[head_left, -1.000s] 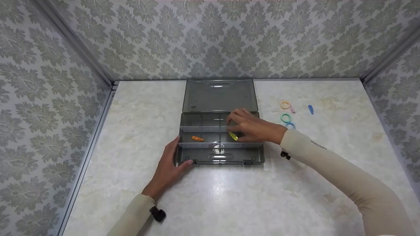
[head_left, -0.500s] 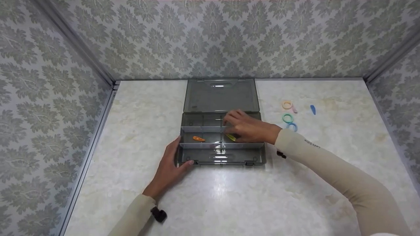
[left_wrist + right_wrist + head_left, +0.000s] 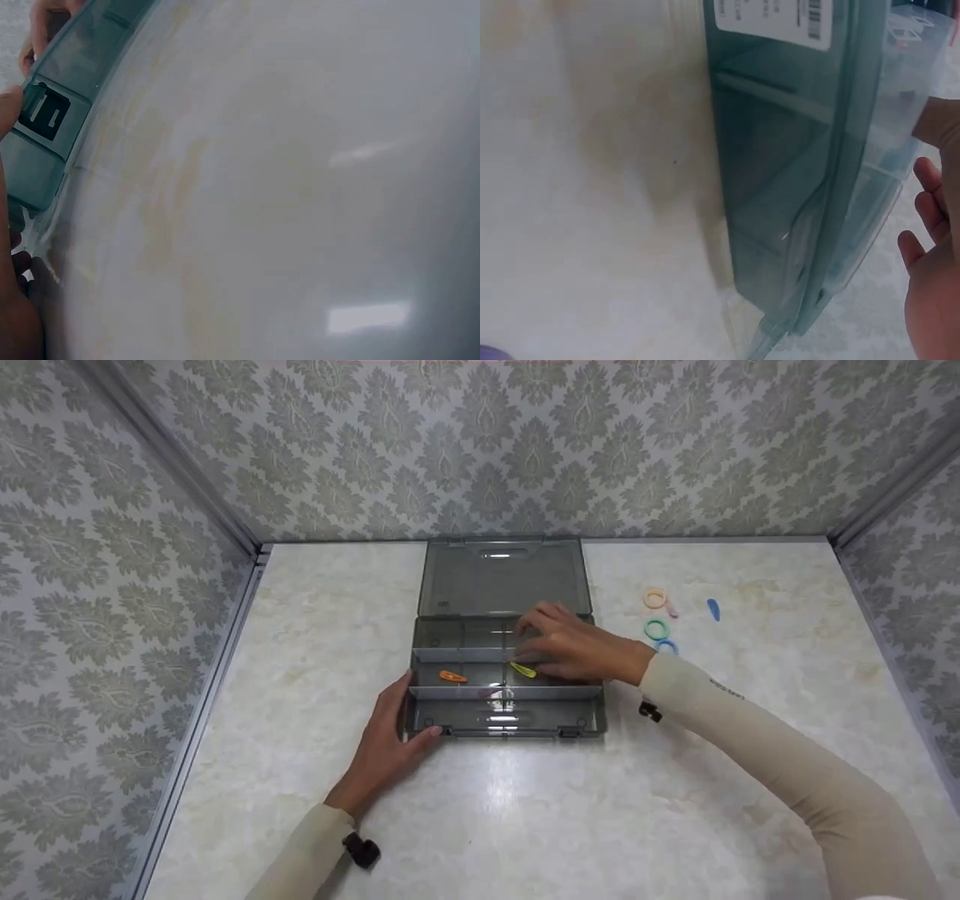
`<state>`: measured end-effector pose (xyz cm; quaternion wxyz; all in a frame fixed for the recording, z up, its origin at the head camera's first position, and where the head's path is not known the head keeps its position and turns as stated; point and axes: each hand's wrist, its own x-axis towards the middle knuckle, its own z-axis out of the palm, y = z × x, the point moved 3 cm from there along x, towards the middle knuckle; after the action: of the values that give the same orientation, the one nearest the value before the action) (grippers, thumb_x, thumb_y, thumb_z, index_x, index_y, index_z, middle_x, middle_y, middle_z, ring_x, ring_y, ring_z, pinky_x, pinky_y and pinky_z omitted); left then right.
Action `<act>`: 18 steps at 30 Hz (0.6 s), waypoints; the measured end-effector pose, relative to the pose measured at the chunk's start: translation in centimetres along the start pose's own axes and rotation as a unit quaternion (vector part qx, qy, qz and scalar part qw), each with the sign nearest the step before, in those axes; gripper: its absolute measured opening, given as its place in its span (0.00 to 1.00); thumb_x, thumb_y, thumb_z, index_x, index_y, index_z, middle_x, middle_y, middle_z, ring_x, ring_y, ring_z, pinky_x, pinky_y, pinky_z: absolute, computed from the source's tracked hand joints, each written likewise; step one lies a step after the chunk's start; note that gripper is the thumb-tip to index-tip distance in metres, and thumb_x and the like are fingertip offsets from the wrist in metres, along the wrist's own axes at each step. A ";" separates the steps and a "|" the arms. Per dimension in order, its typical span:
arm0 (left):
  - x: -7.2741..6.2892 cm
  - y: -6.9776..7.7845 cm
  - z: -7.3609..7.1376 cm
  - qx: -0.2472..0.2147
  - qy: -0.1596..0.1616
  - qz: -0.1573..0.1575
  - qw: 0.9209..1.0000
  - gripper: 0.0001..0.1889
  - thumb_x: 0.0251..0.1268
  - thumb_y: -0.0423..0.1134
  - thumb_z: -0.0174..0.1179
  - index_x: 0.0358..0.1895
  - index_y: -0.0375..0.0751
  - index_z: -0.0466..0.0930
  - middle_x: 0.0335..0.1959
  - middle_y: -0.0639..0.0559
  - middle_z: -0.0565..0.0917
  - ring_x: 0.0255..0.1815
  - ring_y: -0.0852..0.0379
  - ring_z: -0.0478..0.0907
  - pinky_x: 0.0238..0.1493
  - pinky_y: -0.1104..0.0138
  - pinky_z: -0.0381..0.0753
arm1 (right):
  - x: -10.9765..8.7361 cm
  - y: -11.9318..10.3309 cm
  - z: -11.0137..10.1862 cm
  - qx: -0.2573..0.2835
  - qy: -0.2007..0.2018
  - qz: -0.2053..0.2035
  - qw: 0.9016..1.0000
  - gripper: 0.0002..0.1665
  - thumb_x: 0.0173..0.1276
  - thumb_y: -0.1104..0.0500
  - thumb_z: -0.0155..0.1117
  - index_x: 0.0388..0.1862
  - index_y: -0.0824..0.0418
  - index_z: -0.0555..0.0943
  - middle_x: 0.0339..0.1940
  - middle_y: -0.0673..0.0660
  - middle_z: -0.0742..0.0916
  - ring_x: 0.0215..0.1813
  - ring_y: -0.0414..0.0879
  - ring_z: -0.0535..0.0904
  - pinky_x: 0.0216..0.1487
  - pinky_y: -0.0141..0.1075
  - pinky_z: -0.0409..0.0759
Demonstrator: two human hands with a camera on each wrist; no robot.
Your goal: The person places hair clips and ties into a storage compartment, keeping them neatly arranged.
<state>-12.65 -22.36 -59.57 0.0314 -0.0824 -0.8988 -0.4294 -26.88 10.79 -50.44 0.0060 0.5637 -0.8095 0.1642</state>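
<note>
One box (image 3: 532, 732), L hand (image 3: 386, 736) gripping corner, prob. to steady it; R hand (image 3: 574, 649) fingers loosely bent, seemingly empty, by yellow clip (image 3: 523, 670).

Brights against smoky grey and mottled cream

Box (image 3: 450, 712): see-through smoke grey in head view (reads teal in both wrist views), dividers (image 3: 442, 655) paler, clearer grey. Label (image 3: 776, 21) on box: white, black print and barcode stripes. Clips inside: orange clip (image 3: 452, 676), yellow-green clip (image 3: 523, 670). On the right: peach ring (image 3: 646, 598), pale pink clip (image 3: 672, 609), green ring (image 3: 646, 629), light blue ring (image 3: 675, 649), deeper blue clip (image 3: 713, 610). Bench (image 3: 600, 825): off-white, marbled, tan blotches. Walls (image 3: 487, 450): light grey, repeating grey-green leafy damask. Sleeves (image 3: 757, 727): plain beige, dark lettering on the right one. Wrist device (image 3: 361, 851): black. Corner item (image 3: 493, 353), right wrist view: purple, cut off.
</note>
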 end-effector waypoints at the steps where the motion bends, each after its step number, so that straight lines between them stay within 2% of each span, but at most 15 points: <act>1: 0.0 0.0 0.0 0.001 -0.001 -0.002 1.000 0.56 0.71 0.62 0.74 0.92 0.51 0.50 0.88 0.45 0.61 0.89 0.45 0.57 0.86 0.47 0.60 | -0.3 0.2 -0.3 0.017 0.011 0.007 1.000 0.18 0.70 0.62 0.83 0.58 0.58 0.93 0.68 0.64 0.81 0.69 0.59 0.72 0.69 0.59 0.72; 5: 0.1 0.1 0.0 0.002 -0.002 -0.004 1.000 0.56 0.71 0.64 0.73 0.92 0.51 0.50 0.88 0.45 0.61 0.89 0.45 0.57 0.86 0.46 0.59 | -1.5 1.3 -1.0 0.062 0.056 0.028 0.996 0.18 0.68 0.62 0.84 0.56 0.61 0.92 0.65 0.65 0.82 0.66 0.60 0.72 0.70 0.60 0.72; 9: 0.1 0.0 0.0 -0.002 -0.003 -0.005 1.000 0.57 0.70 0.65 0.73 0.92 0.52 0.50 0.88 0.45 0.61 0.89 0.45 0.57 0.86 0.46 0.59 | -2.8 2.4 -1.4 0.087 0.080 0.063 0.991 0.19 0.68 0.62 0.85 0.56 0.62 0.92 0.63 0.63 0.82 0.64 0.60 0.72 0.69 0.60 0.70; 14: 0.2 -0.1 0.0 -0.004 -0.003 -0.009 1.000 0.57 0.70 0.65 0.73 0.92 0.52 0.50 0.88 0.44 0.61 0.89 0.45 0.57 0.86 0.46 0.59 | -4.4 3.6 -1.9 0.129 0.109 0.115 0.979 0.19 0.69 0.62 0.83 0.58 0.63 0.92 0.63 0.63 0.82 0.65 0.61 0.71 0.67 0.60 0.69; 18: 0.2 -0.1 0.0 -0.007 -0.003 -0.009 1.000 0.57 0.70 0.64 0.74 0.92 0.52 0.50 0.88 0.44 0.61 0.89 0.45 0.57 0.86 0.46 0.59 | -5.6 4.6 -2.2 0.155 0.136 0.136 0.969 0.19 0.69 0.63 0.83 0.58 0.65 0.91 0.63 0.66 0.82 0.66 0.63 0.70 0.67 0.60 0.69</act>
<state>-12.86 -22.40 -59.67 0.0239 -0.0757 -0.8967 -0.4354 -29.46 17.90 -50.63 0.0065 0.4142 -0.8350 0.3621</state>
